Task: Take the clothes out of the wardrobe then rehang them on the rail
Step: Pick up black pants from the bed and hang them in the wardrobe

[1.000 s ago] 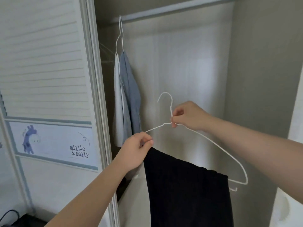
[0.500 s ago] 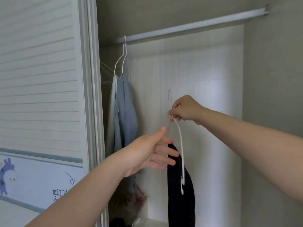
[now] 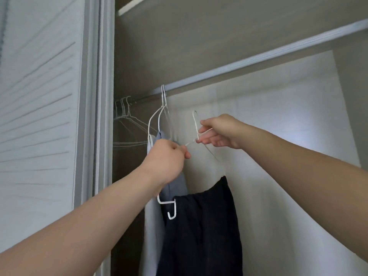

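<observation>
A white wire hanger [image 3: 196, 124] carries a dark navy garment [image 3: 203, 226] draped over its bar. My right hand [image 3: 219, 132] pinches the hanger at its neck, just under the hook. My left hand [image 3: 167, 160] grips the hanger's left shoulder wire. The hook stands well below the grey wardrobe rail [image 3: 258, 60]. To the left, a blue garment [image 3: 175, 184] and a white garment [image 3: 152, 216] hang on two white hangers [image 3: 163, 108] hooked over the rail, partly hidden behind my left hand.
Several empty wire hangers [image 3: 127, 120] hang at the rail's far left, behind the louvred sliding door [image 3: 39, 116]. The rail's stretch to the right of the hung clothes is bare. The pale back panel [image 3: 278, 136] of the wardrobe lies behind.
My left hand, open before, now grips the hanger's left shoulder. The hanger has turned broadside and risen toward the rail. My view has tilted upward.
</observation>
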